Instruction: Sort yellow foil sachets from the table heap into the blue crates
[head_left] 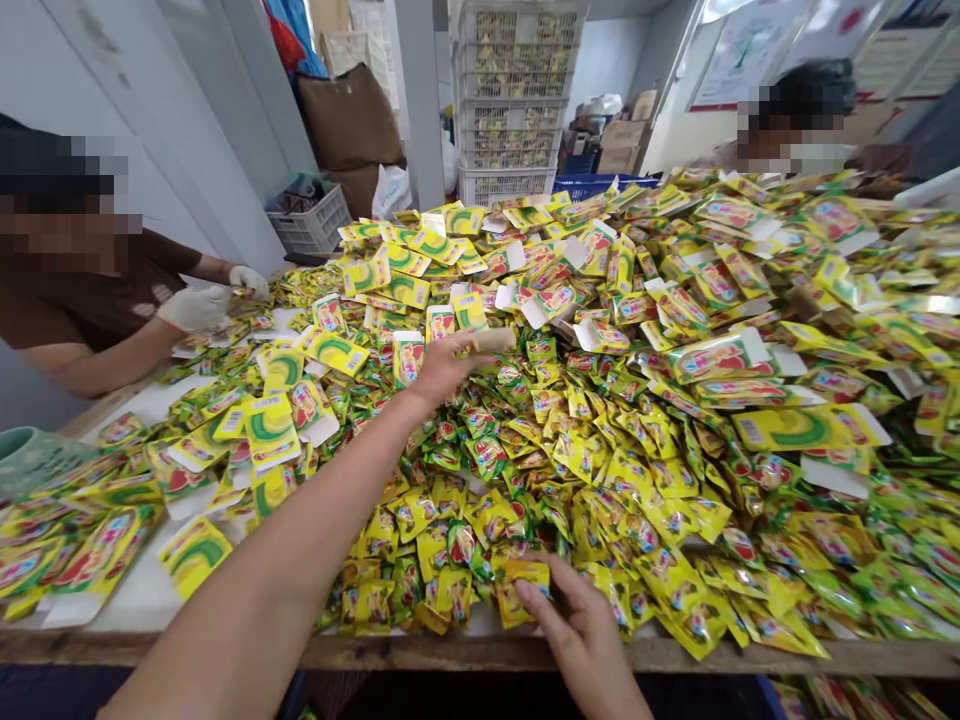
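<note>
My left hand (442, 368) reaches forward over the heap. Its fingers are stretched out beside upright small cartons (409, 358) with watermelon prints; a beige covering seems to sit on one finger. I cannot make out anything held there. Near the front edge, my right hand (589, 635) pinches a yellow sachet (517, 592) between thumb and fingers. Loose yellow and green sachets (487, 455) lie thickly around both hands. Yellow flat cartons (271, 430), some with open white flaps, lie left of my forearm.
Cartons (720, 355) pile high at the right and back. A co-worker's gloved hands (199, 308) handle small items at the left; another person (802, 110) is behind the heap. A green mug-like vessel (41, 460) stands far left. Stacked white crates (517, 90) stand beyond the table edge (705, 655).
</note>
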